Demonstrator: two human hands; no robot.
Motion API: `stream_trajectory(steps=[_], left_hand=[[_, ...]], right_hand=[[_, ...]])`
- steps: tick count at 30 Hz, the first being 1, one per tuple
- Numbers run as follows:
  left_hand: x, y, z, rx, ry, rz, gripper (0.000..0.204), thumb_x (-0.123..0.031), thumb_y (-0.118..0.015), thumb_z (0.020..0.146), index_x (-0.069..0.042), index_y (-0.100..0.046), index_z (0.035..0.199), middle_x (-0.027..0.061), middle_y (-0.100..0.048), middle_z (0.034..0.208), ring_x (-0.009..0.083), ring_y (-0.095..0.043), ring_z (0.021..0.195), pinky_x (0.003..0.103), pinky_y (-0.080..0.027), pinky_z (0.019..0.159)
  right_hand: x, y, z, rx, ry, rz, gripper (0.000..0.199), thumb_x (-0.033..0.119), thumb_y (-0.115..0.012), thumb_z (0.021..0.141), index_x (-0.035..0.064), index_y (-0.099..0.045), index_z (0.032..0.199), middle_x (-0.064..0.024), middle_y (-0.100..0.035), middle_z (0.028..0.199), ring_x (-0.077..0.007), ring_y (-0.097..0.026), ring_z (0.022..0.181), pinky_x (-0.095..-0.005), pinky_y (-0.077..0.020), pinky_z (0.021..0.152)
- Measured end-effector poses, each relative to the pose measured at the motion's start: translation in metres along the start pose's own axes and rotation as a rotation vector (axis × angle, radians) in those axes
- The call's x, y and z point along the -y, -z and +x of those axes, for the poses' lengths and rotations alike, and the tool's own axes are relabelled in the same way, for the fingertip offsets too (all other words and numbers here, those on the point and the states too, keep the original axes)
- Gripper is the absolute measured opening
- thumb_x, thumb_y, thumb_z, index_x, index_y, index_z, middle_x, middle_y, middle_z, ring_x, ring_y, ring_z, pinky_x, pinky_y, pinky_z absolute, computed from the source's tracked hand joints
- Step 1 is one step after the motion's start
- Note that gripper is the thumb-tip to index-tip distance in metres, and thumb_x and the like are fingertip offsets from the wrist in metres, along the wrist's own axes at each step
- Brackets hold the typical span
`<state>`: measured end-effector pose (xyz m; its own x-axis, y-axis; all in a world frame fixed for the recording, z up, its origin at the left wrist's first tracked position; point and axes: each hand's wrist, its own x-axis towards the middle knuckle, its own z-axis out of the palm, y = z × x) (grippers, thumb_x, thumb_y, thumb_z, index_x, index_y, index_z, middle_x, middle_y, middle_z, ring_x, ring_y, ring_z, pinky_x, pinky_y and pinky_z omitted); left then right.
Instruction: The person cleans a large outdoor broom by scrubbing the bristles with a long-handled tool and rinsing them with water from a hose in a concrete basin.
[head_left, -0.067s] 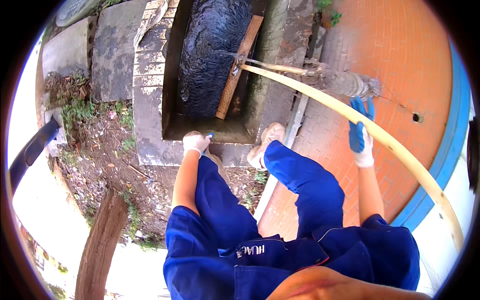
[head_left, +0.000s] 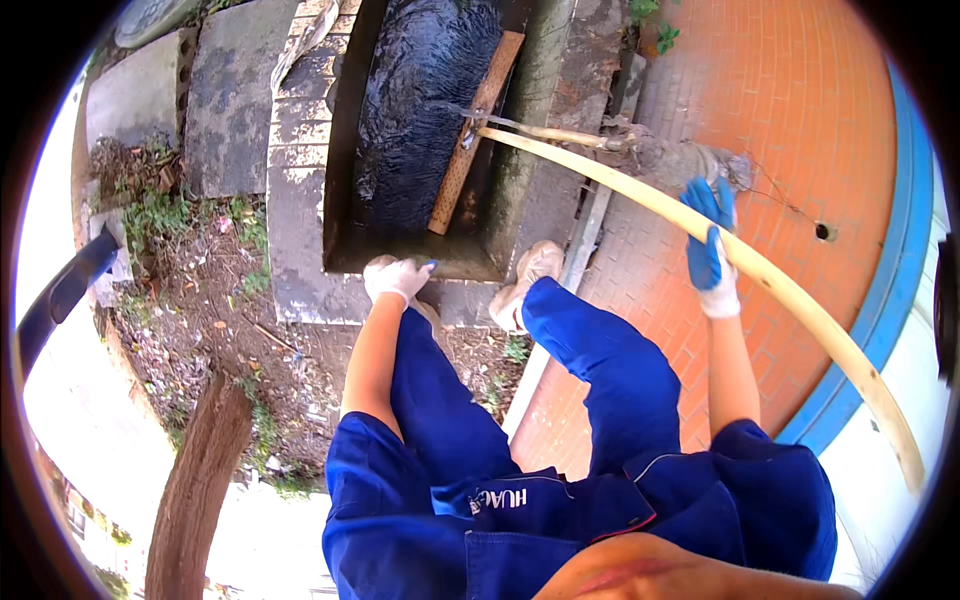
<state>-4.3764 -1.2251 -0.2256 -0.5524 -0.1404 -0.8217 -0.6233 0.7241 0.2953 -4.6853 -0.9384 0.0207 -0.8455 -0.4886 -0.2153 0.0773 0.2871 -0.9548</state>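
My right hand [head_left: 714,250], in a white glove with a blue palm, is under a long pale wooden pole [head_left: 800,300]. Its fingers stretch out on the far side and the thumb lies on the near side, with the pole across the palm. The pole's far end meets a brown wooden board [head_left: 450,190] lying slantwise in a concrete trough [head_left: 300,200] of dark water [head_left: 420,120]. My left hand [head_left: 398,279], gloved in white, is by the trough's near edge above my left leg. Its fingers are curled, the thumb sticks out, and no tool shows in it.
A shorter stick [head_left: 570,135] crosses the trough's right wall towards a grey, ragged bundle [head_left: 690,165] on orange paving [head_left: 780,110]. A small hole [head_left: 824,232] opens in the paving. Concrete slabs [head_left: 235,110], weedy soil [head_left: 230,300] and a trunk-like log [head_left: 205,480] are on the left.
My right hand has shifted slightly left and farther away along the pole, its fingers turning. My left hand has rolled a little, and its thumb points more to the right. The board stays put.
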Motion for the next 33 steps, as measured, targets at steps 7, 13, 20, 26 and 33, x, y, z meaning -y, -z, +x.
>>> stream_trajectory(steps=[7, 13, 20, 26, 33], left_hand=[[-0.142, 0.106, -0.126, -0.371, -0.323, -0.677, 0.059, -0.045, -0.065, 0.080, -0.006, -0.053, 0.124, 0.0147, -0.063, 0.112, 0.0295, -0.061, 0.105, 0.037, -0.047, 0.091], [-0.195, 0.184, -0.232, -0.695, -0.381, -0.729, 0.086, -0.037, -0.077, 0.070, -0.006, -0.037, 0.139, 0.0161, -0.045, 0.136, 0.0332, -0.046, 0.123, 0.039, -0.038, 0.104], [-0.211, 0.247, -0.280, -1.058, -0.339, -0.698, 0.091, -0.035, -0.081, 0.065, -0.006, -0.037, 0.139, 0.0173, -0.042, 0.139, 0.0333, -0.040, 0.130, 0.043, -0.031, 0.109], [-0.249, 0.309, -0.256, -1.218, -0.532, -0.981, 0.012, -0.006, -0.067, 0.069, -0.010, -0.064, 0.080, 0.0083, -0.067, 0.092, 0.0274, -0.059, 0.106, 0.041, -0.039, 0.101], [-0.266, 0.396, -0.298, -1.099, -0.652, -0.933, 0.009, -0.005, -0.060, 0.070, -0.008, -0.062, 0.078, 0.0143, -0.064, 0.080, 0.0358, -0.063, 0.081, 0.041, -0.049, 0.072]], right_hand=[[0.094, -0.135, 0.000, -0.012, 0.184, 0.160, 0.013, 0.008, -0.054, 0.094, 0.0049, -0.053, 0.082, -0.0074, -0.060, 0.083, -0.0188, -0.058, 0.087, -0.0430, -0.0389, 0.101], [0.230, -0.137, -0.027, 0.134, 0.190, 0.336, 0.019, 0.013, -0.051, 0.096, 0.0086, -0.053, 0.077, -0.0053, -0.057, 0.081, -0.0208, -0.055, 0.087, -0.0507, -0.0344, 0.103], [0.351, -0.141, -0.056, 0.192, 0.277, 0.275, 0.016, 0.014, -0.052, 0.095, 0.0088, -0.053, 0.080, -0.0063, -0.057, 0.080, -0.0223, -0.055, 0.087, -0.0525, -0.0370, 0.100], [0.436, -0.143, -0.057, 0.269, 0.395, 0.282, 0.016, 0.017, -0.052, 0.095, 0.0079, -0.053, 0.081, -0.0058, -0.054, 0.077, -0.0222, -0.056, 0.084, -0.0532, -0.0408, 0.096], [0.521, -0.121, -0.020, 0.325, 0.653, 0.221, 0.028, 0.002, -0.057, 0.088, 0.0042, -0.059, 0.115, -0.0068, -0.054, 0.087, -0.0233, -0.057, 0.089, -0.0512, -0.0496, 0.091]])
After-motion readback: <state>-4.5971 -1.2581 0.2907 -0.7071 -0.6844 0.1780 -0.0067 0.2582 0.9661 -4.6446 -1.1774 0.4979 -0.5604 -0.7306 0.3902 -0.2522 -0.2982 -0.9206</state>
